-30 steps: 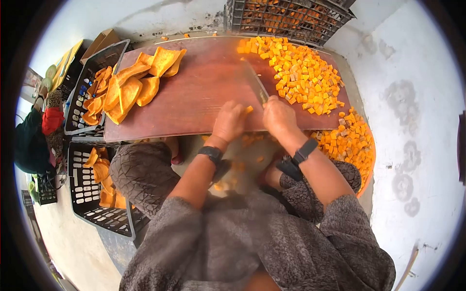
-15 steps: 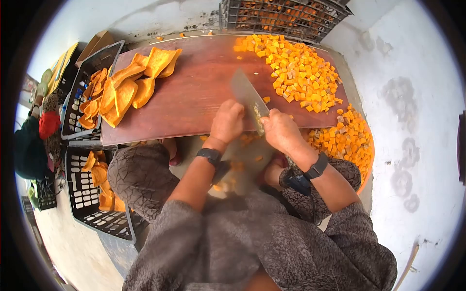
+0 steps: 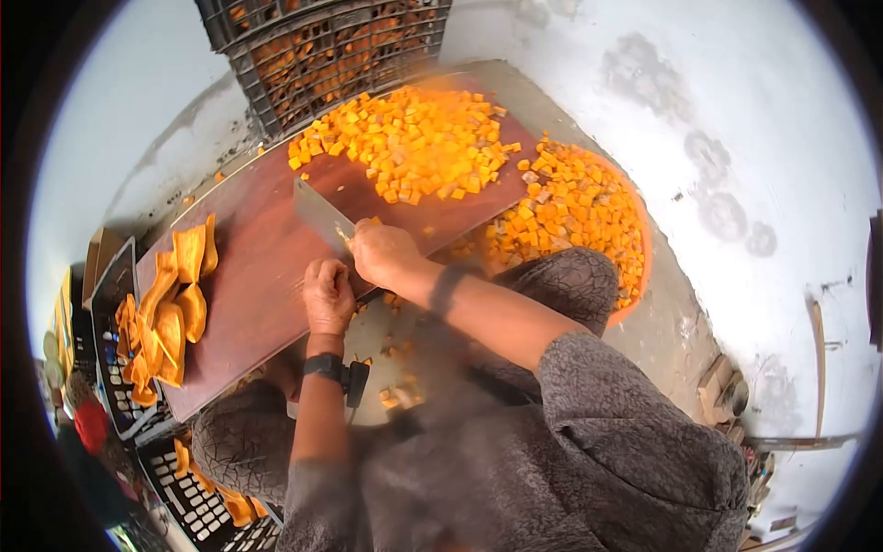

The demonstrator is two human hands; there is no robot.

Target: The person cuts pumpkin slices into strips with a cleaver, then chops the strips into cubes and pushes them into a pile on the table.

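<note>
My right hand (image 3: 384, 252) grips the handle of a cleaver (image 3: 318, 212), its broad blade pointing up and left over the reddish-brown board (image 3: 244, 276). Close beside it, my left hand (image 3: 328, 291) is closed near the board's front edge, fingers curled; what they hold, if anything, is hidden. Beyond the blade, a wide heap of diced orange pumpkin (image 3: 414, 152) covers the board's far right part. Large curved pumpkin slices (image 3: 170, 317) are piled at the left end.
An orange tub (image 3: 647, 221) full of pumpkin cubes stands right of the board. Black crates (image 3: 345, 69) with orange pieces are stacked behind it. Another black crate (image 3: 118, 391) and a lower crate (image 3: 189, 506) sit at the left. A white wall (image 3: 736, 110) rises on the right.
The view has swung right, so the board and both hands appear farther left. The cleaver stays in my right hand, its blade now lower and nearer the diced heap. My left hand remains closed.
</note>
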